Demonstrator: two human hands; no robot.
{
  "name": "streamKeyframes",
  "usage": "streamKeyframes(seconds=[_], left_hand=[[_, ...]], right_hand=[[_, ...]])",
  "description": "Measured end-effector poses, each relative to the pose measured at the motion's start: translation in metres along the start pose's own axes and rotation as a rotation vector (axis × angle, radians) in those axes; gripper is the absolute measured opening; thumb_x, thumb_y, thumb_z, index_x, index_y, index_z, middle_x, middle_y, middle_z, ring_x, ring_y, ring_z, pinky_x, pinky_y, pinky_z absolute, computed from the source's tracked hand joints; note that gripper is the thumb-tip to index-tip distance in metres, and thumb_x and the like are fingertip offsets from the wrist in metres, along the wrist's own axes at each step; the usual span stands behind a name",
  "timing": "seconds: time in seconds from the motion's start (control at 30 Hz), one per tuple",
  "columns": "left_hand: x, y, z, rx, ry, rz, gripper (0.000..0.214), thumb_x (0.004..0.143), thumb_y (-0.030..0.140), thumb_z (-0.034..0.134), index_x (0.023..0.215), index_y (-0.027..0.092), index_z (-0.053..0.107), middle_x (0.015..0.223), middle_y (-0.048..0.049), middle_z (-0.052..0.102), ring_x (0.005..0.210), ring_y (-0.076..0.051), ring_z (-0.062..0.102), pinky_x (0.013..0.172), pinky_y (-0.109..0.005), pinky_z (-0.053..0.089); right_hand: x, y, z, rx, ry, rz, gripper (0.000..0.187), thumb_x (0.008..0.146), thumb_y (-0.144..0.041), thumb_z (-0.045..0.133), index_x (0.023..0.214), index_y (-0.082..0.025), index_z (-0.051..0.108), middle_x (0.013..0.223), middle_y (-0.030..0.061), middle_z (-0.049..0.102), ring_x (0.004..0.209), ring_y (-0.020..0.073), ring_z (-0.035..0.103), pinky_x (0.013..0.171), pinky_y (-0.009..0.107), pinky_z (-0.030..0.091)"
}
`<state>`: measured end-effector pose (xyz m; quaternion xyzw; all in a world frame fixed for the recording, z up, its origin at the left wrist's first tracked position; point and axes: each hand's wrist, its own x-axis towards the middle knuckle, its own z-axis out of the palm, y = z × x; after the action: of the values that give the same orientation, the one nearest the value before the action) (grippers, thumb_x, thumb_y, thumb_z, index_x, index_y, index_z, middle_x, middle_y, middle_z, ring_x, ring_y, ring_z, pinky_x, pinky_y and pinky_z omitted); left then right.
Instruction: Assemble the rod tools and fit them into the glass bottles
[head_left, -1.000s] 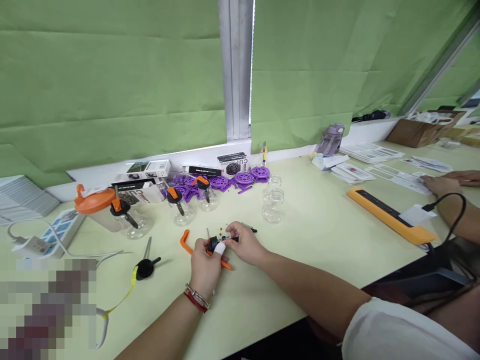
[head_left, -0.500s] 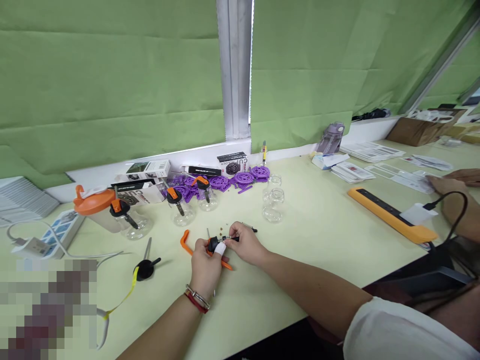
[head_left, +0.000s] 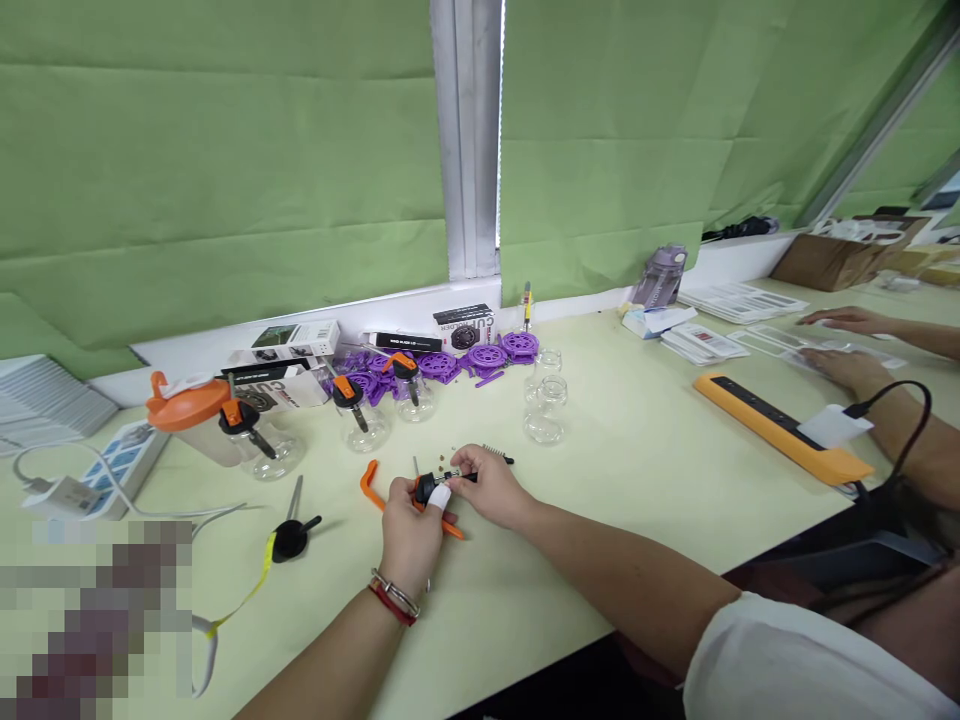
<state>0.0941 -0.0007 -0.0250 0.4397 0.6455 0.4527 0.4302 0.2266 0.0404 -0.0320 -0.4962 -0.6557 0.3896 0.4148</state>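
My left hand (head_left: 412, 522), its thumb tip wrapped in white, is closed around a black cap (head_left: 425, 488). My right hand (head_left: 491, 487) pinches a thin metal piece with a black end (head_left: 470, 477), which meets the cap; whether the two are joined I cannot tell. Beneath my left hand lies an orange handle-shaped piece (head_left: 369, 480), partly covered. Behind my right hand a small coiled or bristled piece (head_left: 501, 454) shows in part, with tiny brown bits (head_left: 442, 459) near it. Another black cap with a thin stem (head_left: 291, 540) lies to the left.
Clear jars with black and orange tops (head_left: 362, 428) stand behind left, beside an orange-lidded shaker (head_left: 187, 405). Purple plastic parts (head_left: 442, 367) and boxes (head_left: 300, 340) line the wall. Bare clear jars (head_left: 545, 423) stand mid-table. An orange power strip (head_left: 780, 428) lies right, near another person's hands (head_left: 840, 365).
My hands keep nearly the same pose and hold. At the right, the other person's hands have shifted left over the papers, with the farther hand now stretched forward.
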Motion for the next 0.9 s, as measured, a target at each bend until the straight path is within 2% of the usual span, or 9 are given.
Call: streamKeyframes(seconds=[0.1,0.23,0.37,0.53,0.67,0.83,0.9], left_hand=[[-0.0011,0.0019,0.0002,0.006,0.001,-0.009,0.031,0.073,0.035,0.065,0.089,0.018,0.045,0.069,-0.0032,0.063,0.053,-0.019,0.066,0.044,-0.028,0.052],[-0.0014,0.0024,0.0003,0.008,0.002,-0.017,0.029,0.074,0.034,0.064,0.089,0.019,0.044,0.071,-0.0031,0.063,0.053,-0.019,0.066,0.045,-0.029,0.052],[-0.0002,0.0009,0.0004,0.003,0.004,-0.012,0.029,0.073,0.034,0.064,0.089,0.019,0.044,0.071,-0.0027,0.063,0.053,-0.018,0.066,0.045,-0.028,0.052],[-0.0001,0.0010,0.0010,0.007,0.016,-0.021,0.031,0.073,0.036,0.065,0.088,0.019,0.044,0.073,-0.0028,0.063,0.053,-0.018,0.066,0.044,-0.028,0.052],[-0.0012,0.0032,0.0013,0.007,0.012,-0.030,0.032,0.071,0.036,0.066,0.089,0.019,0.045,0.071,-0.0023,0.063,0.054,-0.019,0.066,0.044,-0.028,0.051],[-0.0028,0.0065,0.0016,0.013,0.017,-0.020,0.033,0.071,0.038,0.065,0.089,0.019,0.045,0.069,-0.0016,0.062,0.054,-0.019,0.066,0.044,-0.027,0.050],[-0.0031,0.0068,0.0016,0.022,0.014,-0.017,0.032,0.072,0.038,0.064,0.089,0.019,0.044,0.067,-0.0010,0.062,0.054,-0.019,0.066,0.043,-0.026,0.050]], right_hand=[[-0.0002,0.0012,-0.0001,-0.003,0.001,0.006,0.013,0.069,-0.024,0.064,0.076,-0.019,0.054,0.071,-0.0020,0.051,0.069,0.0135,0.047,0.064,0.026,0.038],[-0.0008,0.0026,0.0001,0.017,0.017,-0.007,0.023,0.068,-0.025,0.065,0.087,-0.020,0.053,0.073,-0.0033,0.049,0.068,0.0131,0.047,0.065,0.027,0.039],[-0.0011,0.0011,0.0007,0.013,0.010,0.025,0.013,0.069,-0.023,0.064,0.076,-0.019,0.054,0.074,-0.0015,0.053,0.071,0.0139,0.049,0.066,0.027,0.040],[-0.0008,0.0014,0.0009,0.019,0.026,0.014,0.020,0.068,-0.024,0.065,0.084,-0.019,0.055,0.074,-0.0023,0.051,0.070,0.0137,0.048,0.065,0.027,0.040],[-0.0007,0.0037,0.0015,0.020,0.026,0.018,0.014,0.068,-0.024,0.064,0.075,-0.019,0.053,0.073,-0.0017,0.052,0.070,0.0138,0.049,0.064,0.027,0.040],[-0.0010,0.0036,0.0019,0.013,0.043,0.019,0.018,0.067,-0.024,0.066,0.080,-0.019,0.055,0.073,-0.0020,0.052,0.069,0.0135,0.048,0.063,0.026,0.040],[-0.0009,0.0030,0.0017,-0.002,0.032,0.029,0.014,0.068,-0.024,0.065,0.072,-0.018,0.054,0.071,-0.0017,0.052,0.067,0.0133,0.047,0.063,0.026,0.039]])
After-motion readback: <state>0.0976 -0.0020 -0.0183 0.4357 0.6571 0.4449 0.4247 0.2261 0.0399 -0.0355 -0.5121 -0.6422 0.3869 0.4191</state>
